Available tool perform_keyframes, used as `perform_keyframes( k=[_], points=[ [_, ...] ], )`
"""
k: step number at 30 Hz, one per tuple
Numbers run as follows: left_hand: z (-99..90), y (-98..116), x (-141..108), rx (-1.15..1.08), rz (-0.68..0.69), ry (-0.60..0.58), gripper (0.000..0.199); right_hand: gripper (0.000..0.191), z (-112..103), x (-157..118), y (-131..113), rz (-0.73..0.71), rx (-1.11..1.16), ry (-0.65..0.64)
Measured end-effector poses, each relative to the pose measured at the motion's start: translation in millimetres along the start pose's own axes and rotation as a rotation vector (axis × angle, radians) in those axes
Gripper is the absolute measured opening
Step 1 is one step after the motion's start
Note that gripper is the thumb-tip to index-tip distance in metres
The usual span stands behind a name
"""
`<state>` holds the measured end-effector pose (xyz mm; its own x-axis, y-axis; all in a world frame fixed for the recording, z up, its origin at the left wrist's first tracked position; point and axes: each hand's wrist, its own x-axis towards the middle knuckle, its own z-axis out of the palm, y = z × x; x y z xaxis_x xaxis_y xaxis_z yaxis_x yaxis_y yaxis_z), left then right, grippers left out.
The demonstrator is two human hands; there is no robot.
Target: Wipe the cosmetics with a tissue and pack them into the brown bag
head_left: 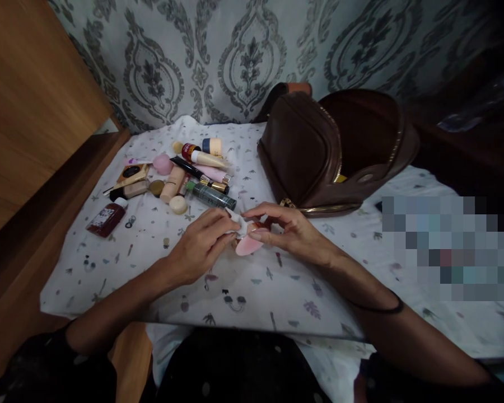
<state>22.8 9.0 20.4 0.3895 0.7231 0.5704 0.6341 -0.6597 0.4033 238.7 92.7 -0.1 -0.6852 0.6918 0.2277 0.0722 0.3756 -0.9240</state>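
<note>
Close to the middle of the cloth-covered table, my left hand point(199, 242) pinches a crumpled white wipe or tissue point(239, 226). The wipe presses against a pink, rounded item with a coppery part point(248, 245); its exact kind is hard to make out. That item is gripped between the thumb and fingers of my right hand point(293, 228), which partly cover it. Just beyond my left hand lies a grey-green tube or bottle point(213, 196). Behind my right hand stands a brown leather bag point(298, 148), its zip undone and its top gaping.
Left of the bag lie several cosmetics, among them a dark red bottle with a white cap point(107, 217), a pink sponge point(163, 164), a beige tube point(173, 183) and a blue-and-cream jar point(212, 146). Wooden furniture point(37, 73) borders the left. A patterned curtain point(252, 56) hangs behind.
</note>
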Motion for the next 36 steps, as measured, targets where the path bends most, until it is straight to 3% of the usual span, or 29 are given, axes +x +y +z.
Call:
perform_keyframes(
  k=[10, 17, 22, 29, 36],
  points=[
    [7.5, -6.9, -2.7, 0.032, -0.006, 0.032, 0.014, 0.032, -3.4, 4.6, 8.5, 0.011, -0.006, 0.044],
    [-5.3, -8.7, -8.8, 0.059, -0.061, 0.021, 0.011, 0.036, 8.3, 5.0, 19.6, 0.052, 0.044, 0.018],
    [-8.6, -9.2, -10.3, 0.058, -0.067, 0.02, 0.011, 0.036, 10.1, 3.0, 12.1, 0.014, -0.115, -0.043],
    [-0.7, -12.6, -4.6, -0.018, -0.132, 0.027, 0.009, 0.037, 7.0, 1.3, 9.6, -0.159, -0.29, -0.017],
    [5.0, -12.7, -12.0, -0.027, -0.201, -0.008, 0.005, 0.035, 3.1, 2.7, 14.4, -0.088, -0.387, 0.041]
  ],
)
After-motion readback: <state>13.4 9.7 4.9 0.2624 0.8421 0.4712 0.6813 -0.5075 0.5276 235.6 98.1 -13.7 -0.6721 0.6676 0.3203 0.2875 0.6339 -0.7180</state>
